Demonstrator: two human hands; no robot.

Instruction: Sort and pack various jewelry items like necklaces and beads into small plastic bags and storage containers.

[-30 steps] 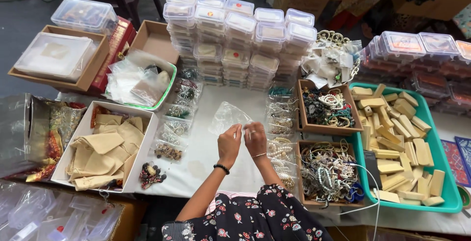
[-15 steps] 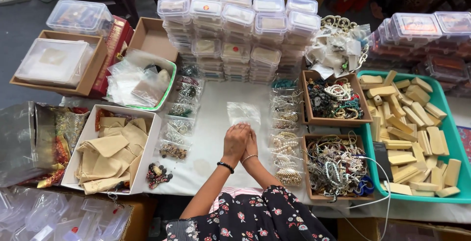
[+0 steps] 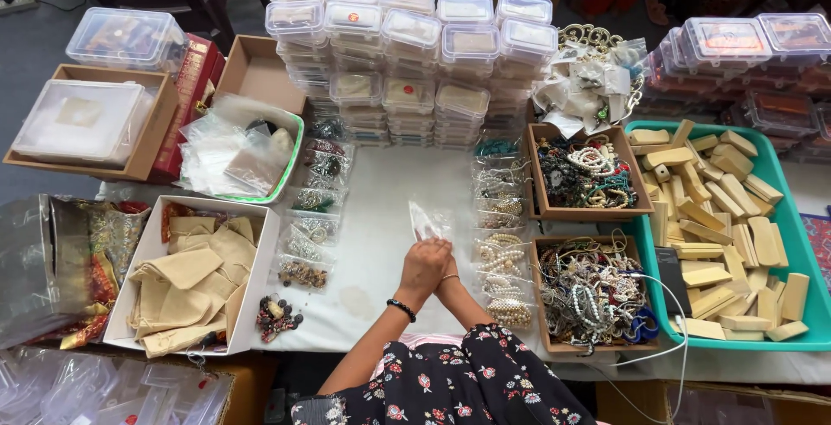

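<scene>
Your left hand (image 3: 424, 267) and right hand (image 3: 447, 269) pinch together the lower edge of a small clear plastic pouch (image 3: 430, 222); it looks light, limp and slippery, so grip its edges.

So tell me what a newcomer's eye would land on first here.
At the centre, the left hand and right hand meet over a small clear plastic bag on the white table. Behind it rises a stack of clear lidded boxes. On the right, a green tray brims with pale wooden blocks.
</scene>
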